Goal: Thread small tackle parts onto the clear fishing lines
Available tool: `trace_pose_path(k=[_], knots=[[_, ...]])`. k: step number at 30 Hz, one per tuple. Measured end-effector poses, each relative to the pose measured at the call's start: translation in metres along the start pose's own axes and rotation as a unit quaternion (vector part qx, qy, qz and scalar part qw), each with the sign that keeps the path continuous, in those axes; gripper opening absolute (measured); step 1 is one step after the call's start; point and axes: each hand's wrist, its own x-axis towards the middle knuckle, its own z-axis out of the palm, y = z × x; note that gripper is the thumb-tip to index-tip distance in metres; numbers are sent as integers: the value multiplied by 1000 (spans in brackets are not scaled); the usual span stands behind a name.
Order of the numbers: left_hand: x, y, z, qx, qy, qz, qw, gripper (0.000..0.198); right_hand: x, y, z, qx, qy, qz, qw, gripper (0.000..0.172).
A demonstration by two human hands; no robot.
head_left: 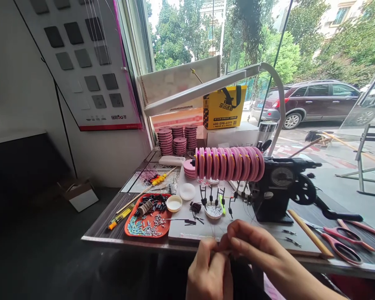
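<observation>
My left hand (209,268) and my right hand (258,246) meet at the table's front edge, fingertips pinched together. Faint strands of thin line show by the fingertips; anything else in the pinch is too small or hidden. Just beyond them, a small white dish (213,211) holds tiny clear pieces. Several black line pieces (223,202) hang around that dish, below a row of pink spools (229,163) mounted on a black hand-crank winder (281,187). Small metal fittings (292,241) lie on the grey board (190,236) to the right of my right hand.
An orange tray (127,225) with black, teal and metal parts stands at left, beside a round white lid (187,191). Pink-handled scissors (340,246) and a wooden strip (311,233) lie at right. Stacked pink spools (165,141) and a yellow bag (223,110) stand behind.
</observation>
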Motion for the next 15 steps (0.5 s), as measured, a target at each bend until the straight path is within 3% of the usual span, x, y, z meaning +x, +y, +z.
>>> trace_pose_path(k=[3, 8, 12, 15], knots=[[1, -5, 3, 50, 30, 97, 994, 19, 0, 2, 0, -5, 6, 3, 1000, 39], [10, -10, 1, 86, 64, 194, 975, 22, 0, 5, -2, 4, 0, 4, 1000, 39], [20, -9, -6, 95, 28, 282, 954, 21, 3, 6, -3, 10, -4, 12, 1000, 39], [22, -9, -7, 78, -4, 286, 955, 23, 3, 9, -4, -11, -6, 6, 1000, 38]])
